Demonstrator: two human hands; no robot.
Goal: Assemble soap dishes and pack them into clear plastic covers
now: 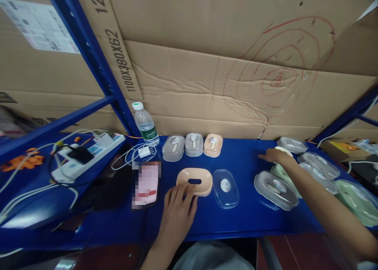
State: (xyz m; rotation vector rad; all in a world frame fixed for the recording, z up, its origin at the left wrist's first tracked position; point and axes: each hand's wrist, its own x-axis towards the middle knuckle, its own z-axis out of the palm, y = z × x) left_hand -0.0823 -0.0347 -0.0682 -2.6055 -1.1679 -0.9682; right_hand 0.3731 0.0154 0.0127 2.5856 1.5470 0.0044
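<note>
My left hand (180, 199) is closed on the front rim of a peach oval dish (203, 181) with a slot in its middle. Just right of this dish lies a clear lid (232, 189) with a round sticker. My right hand (271, 155) reaches to the back right, beside a cream piece (285, 150) partly hidden behind it. One digit points left; the other fingers are hidden, so its grip is unclear. Below my right forearm sit a grey lidded box (265, 184) and a partly covered green one (282, 171).
Two grey boxes (173, 153) and a peach box (213, 140) stand along the cardboard wall (183, 88). Left are a water bottle (144, 124), a phone (147, 183), a white charger (144, 151) and a power strip (73, 168). Several lidded boxes (317, 165) sit right.
</note>
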